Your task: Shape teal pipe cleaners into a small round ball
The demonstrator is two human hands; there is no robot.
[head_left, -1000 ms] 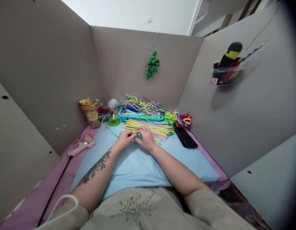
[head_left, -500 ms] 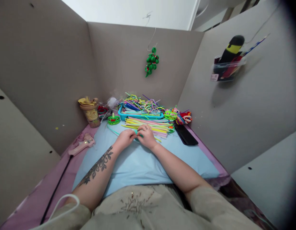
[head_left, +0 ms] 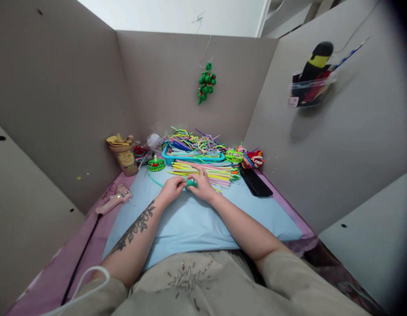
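Note:
A teal pipe cleaner [head_left: 191, 182] is bent into a small bundle between my two hands, and a loose length of it trails off to the left over the blue cloth. My left hand [head_left: 173, 188] pinches it at the left side, fingertips together. On the other side, my right hand [head_left: 202, 184] grips the bundle between thumb and fingers, with the index finger raised. Just beyond my hands lies a row of straight yellow, pink and lilac pipe cleaners [head_left: 206, 172]. A green craft face [head_left: 156, 164] with a horn sits at the left.
A blue tray [head_left: 193, 159] heaped with tangled pipe cleaners stands at the back. To the left are a lidded cup [head_left: 125, 159] and a pink glue gun [head_left: 114, 202] with a black cord. At the right lies a black phone-like slab [head_left: 256, 182]. Grey panels enclose three sides.
My right hand's fingers have spread and lifted, so more of the teal bundle shows. The left hand stays pinched near the same spot. The view has shifted slightly.

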